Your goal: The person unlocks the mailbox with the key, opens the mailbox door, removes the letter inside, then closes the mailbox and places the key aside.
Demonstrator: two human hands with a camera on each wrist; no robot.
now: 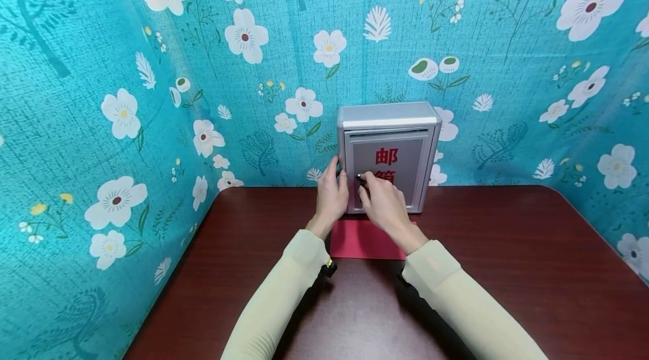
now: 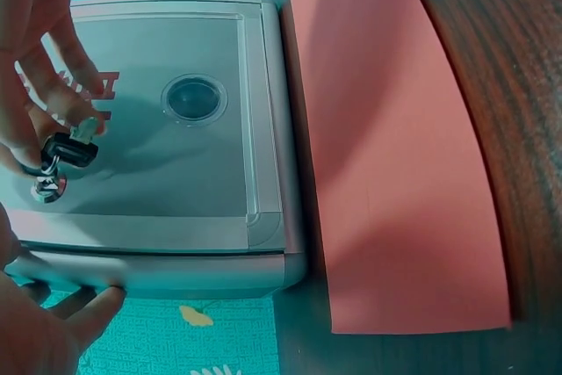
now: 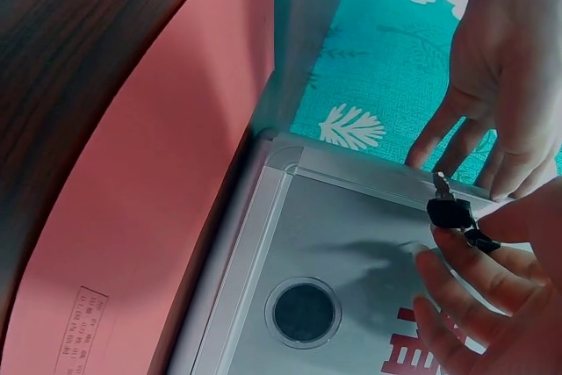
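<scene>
A grey metal mailbox (image 1: pixel 413 171) with red characters stands upright on the table. My left hand (image 1: pixel 332 194) rests against its left side, fingers along the side wall, thumb near the front edge. With thumb and fingers, my right hand (image 1: pixel 382 199) pinches a key at the lock (image 2: pixel 49 187) on the left of the door. Most of that key is hidden by the fingers. A second key (image 3: pixel 450 212), black-headed with a bare toothed blade, hangs from the same ring beside the right fingers. The door lies flush with its frame.
A red envelope (image 1: pixel 367 240) with small print on it lies flat on the dark wooden table (image 1: pixel 269 225), right in front of the mailbox. A round window (image 3: pixel 303 312) sits low in the door. Blue flowered cloth (image 1: pixel 284 67) hangs behind and at the sides.
</scene>
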